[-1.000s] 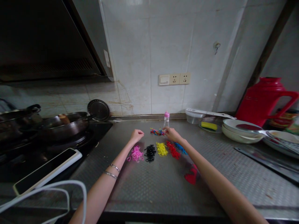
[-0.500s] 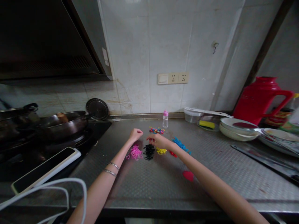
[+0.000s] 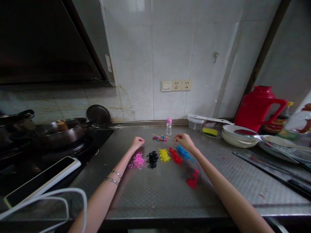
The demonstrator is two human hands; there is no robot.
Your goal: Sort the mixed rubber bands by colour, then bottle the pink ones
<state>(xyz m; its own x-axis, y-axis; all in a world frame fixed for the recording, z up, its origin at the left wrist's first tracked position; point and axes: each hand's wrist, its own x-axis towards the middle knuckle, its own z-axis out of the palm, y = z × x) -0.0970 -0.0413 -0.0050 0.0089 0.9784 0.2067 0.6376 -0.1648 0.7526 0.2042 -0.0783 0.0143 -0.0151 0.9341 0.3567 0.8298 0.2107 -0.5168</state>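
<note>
Small rubber bands lie sorted by colour on the steel counter: a pink pile (image 3: 137,160), a black pile (image 3: 152,158), a yellow pile (image 3: 164,155), a red pile (image 3: 175,155) and a blue pile (image 3: 184,152). Behind them sits a mixed-colour heap (image 3: 160,138) beside a tiny bottle with a pink cap (image 3: 168,126). My left hand (image 3: 137,142) rests curled into a loose fist just behind the pink pile. My right hand (image 3: 184,141) hovers behind the blue pile, right of the mixed heap, fingers pinched; what they hold is too small to make out.
A red object (image 3: 193,180) lies by my right forearm. A wok (image 3: 62,129) and a lid (image 3: 98,116) sit on the hob at left, a phone (image 3: 41,181) and white cable (image 3: 48,200) in front. Bowls (image 3: 239,136), a sponge (image 3: 210,131) and a red jug (image 3: 259,105) stand at right.
My right hand went from the mixed heap down to the black and yellow piles, then back up to the right of the heap. My left hand stayed put. The view shifted slightly.
</note>
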